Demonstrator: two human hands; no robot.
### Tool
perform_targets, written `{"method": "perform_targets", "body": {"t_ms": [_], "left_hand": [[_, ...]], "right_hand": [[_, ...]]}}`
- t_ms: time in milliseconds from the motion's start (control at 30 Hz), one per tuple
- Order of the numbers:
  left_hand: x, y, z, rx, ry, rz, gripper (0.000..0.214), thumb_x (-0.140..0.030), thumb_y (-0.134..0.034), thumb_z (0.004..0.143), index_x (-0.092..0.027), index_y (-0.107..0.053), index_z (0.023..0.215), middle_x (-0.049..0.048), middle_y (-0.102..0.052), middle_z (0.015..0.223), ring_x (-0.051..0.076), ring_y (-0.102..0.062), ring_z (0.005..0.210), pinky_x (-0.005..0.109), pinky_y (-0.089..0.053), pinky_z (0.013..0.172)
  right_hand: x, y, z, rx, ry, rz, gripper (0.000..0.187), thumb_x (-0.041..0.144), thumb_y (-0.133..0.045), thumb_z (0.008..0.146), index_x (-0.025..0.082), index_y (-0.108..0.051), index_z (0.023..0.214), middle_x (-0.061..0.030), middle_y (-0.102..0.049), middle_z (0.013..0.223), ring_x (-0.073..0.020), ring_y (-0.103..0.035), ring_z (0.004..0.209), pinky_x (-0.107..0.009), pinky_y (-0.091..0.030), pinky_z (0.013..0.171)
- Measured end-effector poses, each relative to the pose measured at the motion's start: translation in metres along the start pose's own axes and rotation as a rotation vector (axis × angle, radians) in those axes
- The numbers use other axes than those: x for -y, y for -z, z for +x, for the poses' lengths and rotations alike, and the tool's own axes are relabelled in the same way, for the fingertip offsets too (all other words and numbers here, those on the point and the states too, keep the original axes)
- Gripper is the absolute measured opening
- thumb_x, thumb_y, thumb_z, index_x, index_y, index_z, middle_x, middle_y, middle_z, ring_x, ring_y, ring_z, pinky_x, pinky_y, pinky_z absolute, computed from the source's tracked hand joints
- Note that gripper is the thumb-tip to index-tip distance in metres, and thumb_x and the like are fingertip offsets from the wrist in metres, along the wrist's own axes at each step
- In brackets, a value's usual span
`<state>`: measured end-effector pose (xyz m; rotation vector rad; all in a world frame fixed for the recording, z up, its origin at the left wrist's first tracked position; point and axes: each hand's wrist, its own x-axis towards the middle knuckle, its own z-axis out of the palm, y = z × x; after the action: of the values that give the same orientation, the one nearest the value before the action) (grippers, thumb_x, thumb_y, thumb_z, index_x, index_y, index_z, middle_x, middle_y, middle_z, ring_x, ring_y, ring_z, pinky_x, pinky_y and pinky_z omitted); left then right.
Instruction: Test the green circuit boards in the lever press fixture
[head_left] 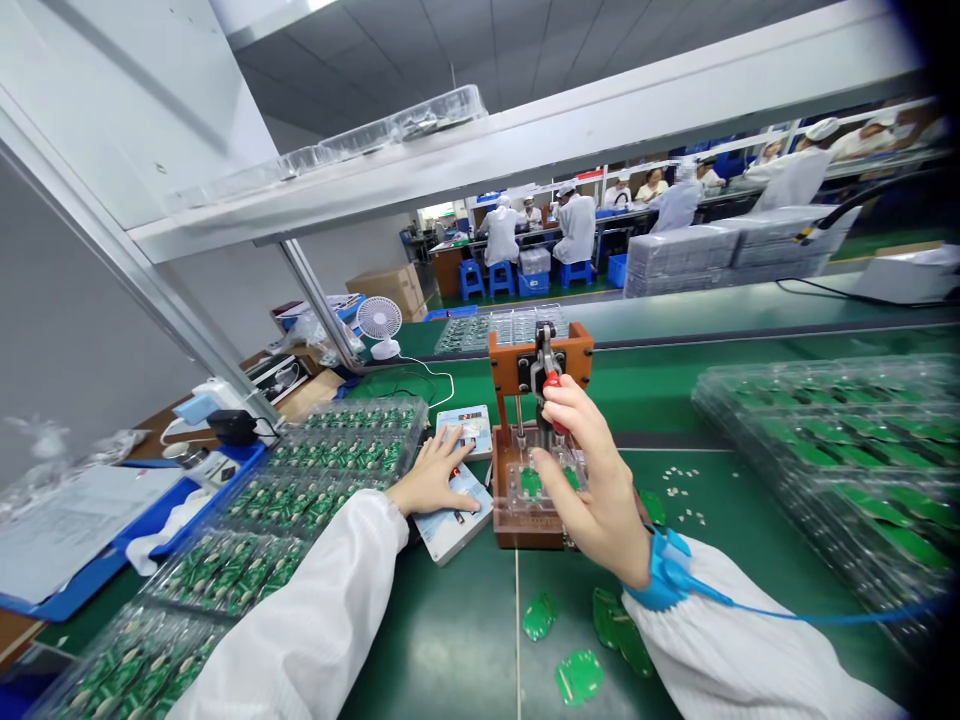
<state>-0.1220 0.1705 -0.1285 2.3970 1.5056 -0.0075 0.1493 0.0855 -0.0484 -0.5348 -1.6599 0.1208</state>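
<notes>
My left hand point(435, 475) lies with fingers spread over two white electronic boxes: the nearer box point(450, 530) under the palm, the farther box point(472, 425) at the fingertips. Both carry small displays. My right hand point(592, 480), with a blue wrist strap point(666, 572), has its fingers round the red clamp handle point(553, 382) of an orange-brown test fixture point(529, 525). The thumb hangs lower, in front of the fixture. Green circuit boards point(531, 482) sit under the fixture's clear plate. Loose green boards point(579, 677) lie on the bench in front.
Clear trays of small boards point(292, 505) line the left; stacked trays of larger green boards point(862, 440) stand right. Small pale parts point(686, 480) are scattered right of the fixture. A white fan point(380, 322) stands behind. A metal shelf point(420, 170) crosses overhead. Co-workers sit far off.
</notes>
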Motion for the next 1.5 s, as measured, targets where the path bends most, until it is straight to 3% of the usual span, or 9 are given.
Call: {"method": "perform_targets", "body": {"t_ms": [333, 533, 733, 1500], "left_hand": [[0.007, 0.004, -0.004, -0.087, -0.024, -0.085, 0.117, -0.082, -0.068, 0.072, -0.023, -0.023, 0.162, 0.0095, 0.002, 0.171, 0.039, 0.014, 0.156, 0.060, -0.003, 0.126], [0.020, 0.013, -0.008, 0.067, 0.011, -0.054, 0.129, -0.087, -0.069, 0.064, -0.023, -0.017, 0.163, 0.0088, 0.008, 0.170, 0.043, 0.016, 0.154, 0.062, -0.002, 0.124], [0.021, 0.012, -0.008, 0.100, -0.016, -0.040, 0.135, -0.091, -0.068, 0.061, -0.023, -0.014, 0.164, 0.0100, 0.011, 0.170, 0.043, 0.017, 0.154, 0.061, 0.000, 0.124], [0.027, 0.009, -0.007, 0.067, -0.077, -0.066, 0.133, -0.087, -0.073, 0.059, -0.026, -0.018, 0.163, 0.0132, 0.008, 0.169, 0.045, 0.013, 0.154, 0.066, -0.003, 0.122]], "right_hand": [[-0.001, 0.002, -0.001, 0.025, 0.017, -0.029, 0.066, 0.001, -0.054, 0.094, 0.028, -0.040, 0.152, -0.0062, -0.047, 0.153, -0.0271, -0.035, 0.151, -0.050, -0.037, 0.124], [-0.002, 0.004, -0.001, 0.033, 0.017, -0.035, 0.067, 0.000, -0.054, 0.094, 0.028, -0.039, 0.153, -0.0059, -0.046, 0.154, -0.0268, -0.034, 0.151, -0.049, -0.036, 0.125], [-0.001, 0.002, -0.002, 0.033, 0.025, -0.024, 0.068, -0.001, -0.054, 0.093, 0.027, -0.038, 0.153, -0.0060, -0.045, 0.154, -0.0264, -0.033, 0.152, -0.048, -0.035, 0.125], [-0.005, 0.001, -0.004, 0.037, 0.034, -0.026, 0.069, 0.000, -0.054, 0.094, 0.028, -0.036, 0.154, -0.0081, -0.045, 0.154, -0.0295, -0.033, 0.152, -0.055, -0.037, 0.123]]}}
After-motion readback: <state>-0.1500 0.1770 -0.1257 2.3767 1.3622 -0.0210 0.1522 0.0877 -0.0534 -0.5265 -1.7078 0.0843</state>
